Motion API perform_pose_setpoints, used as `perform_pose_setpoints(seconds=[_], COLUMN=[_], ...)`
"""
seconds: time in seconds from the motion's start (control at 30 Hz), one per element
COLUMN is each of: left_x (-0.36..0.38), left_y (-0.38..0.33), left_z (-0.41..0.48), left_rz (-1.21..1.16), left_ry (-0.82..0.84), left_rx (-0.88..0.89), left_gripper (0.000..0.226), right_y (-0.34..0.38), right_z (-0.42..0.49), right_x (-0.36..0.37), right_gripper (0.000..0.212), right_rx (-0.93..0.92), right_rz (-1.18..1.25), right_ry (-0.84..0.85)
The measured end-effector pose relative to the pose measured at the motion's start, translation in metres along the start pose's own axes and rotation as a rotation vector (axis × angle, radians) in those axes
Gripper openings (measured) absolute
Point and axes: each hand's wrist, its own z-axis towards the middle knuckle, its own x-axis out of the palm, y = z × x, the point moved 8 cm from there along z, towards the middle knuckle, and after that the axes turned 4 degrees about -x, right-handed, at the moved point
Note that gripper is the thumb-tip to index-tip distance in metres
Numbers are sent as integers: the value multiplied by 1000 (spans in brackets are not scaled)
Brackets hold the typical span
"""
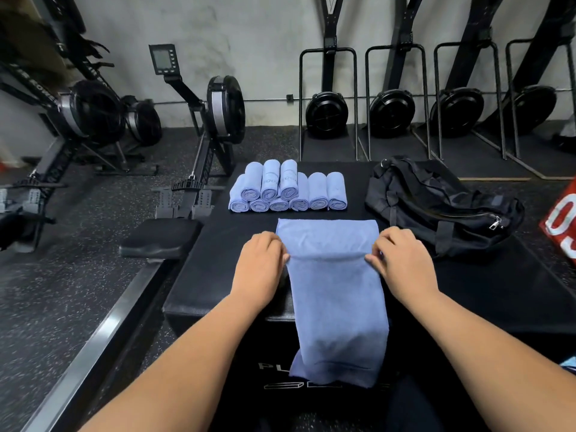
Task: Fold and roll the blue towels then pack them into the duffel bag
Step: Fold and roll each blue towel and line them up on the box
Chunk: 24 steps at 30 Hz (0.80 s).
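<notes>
The flat blue towel (336, 294) was gripped at both side edges. The left hand (258, 263) was curled on its left edge and the right hand (402, 260) on its right edge, fingers pinched into the cloth where a crosswise fold line was seen. The towel lay lengthwise on the middle of the black box (224, 244). Its far end was flat on the surface, and its near end was draped over the near edge and hung down the front face.

Rolled blue towels (288, 190) were stacked in two layers toward the far edge, just beyond the flat towel and apart from it. The black duffel bag (436, 201) was slumped at the far right corner, near the right hand, with a zip pull seen at its right end; whether it was open could not be told.

A rowing machine (215, 120) was seen on the floor left of the box. Black fan wheels in frames (327, 115) were lined along the wall. A red item (561, 222) was cut off at the right edge of the view.
</notes>
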Motion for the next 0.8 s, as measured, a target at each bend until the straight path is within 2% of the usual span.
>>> perform_pose_setpoints(seconds=[0.1, 0.2, 0.27, 0.33, 0.43, 0.5, 0.63, 0.8], left_x=[21, 47, 56, 57, 53, 54, 52, 53], left_y=[4, 3, 1, 4, 4, 0, 3, 8], left_z=[10, -7, -21, -29, -35, -42, -56, -51], left_rz=[197, 253, 205, 131, 36, -1, -109, -225], left_ry=[80, 168, 218, 210, 216, 268, 366, 423], left_rx=[-34, -1, -12, -45, 13, 106, 190, 86], left_gripper=[12, 21, 16, 6, 8, 15, 32, 17], right_y=[15, 18, 14, 13, 16, 13, 13, 14], right_z=[10, -12, -28, -42, -58, -67, -68, -60], right_x=[20, 48, 49, 42, 38, 38, 37, 39], right_gripper=[32, 37, 29, 16, 26, 37, 35, 31], right_rx=[-69, -54, 2, -53, -234, -275, -245, -181], right_rz=[-110, -46, 64, 120, 183, 220, 271, 257], right_ry=[130, 259, 221, 168, 237, 286, 257, 192])
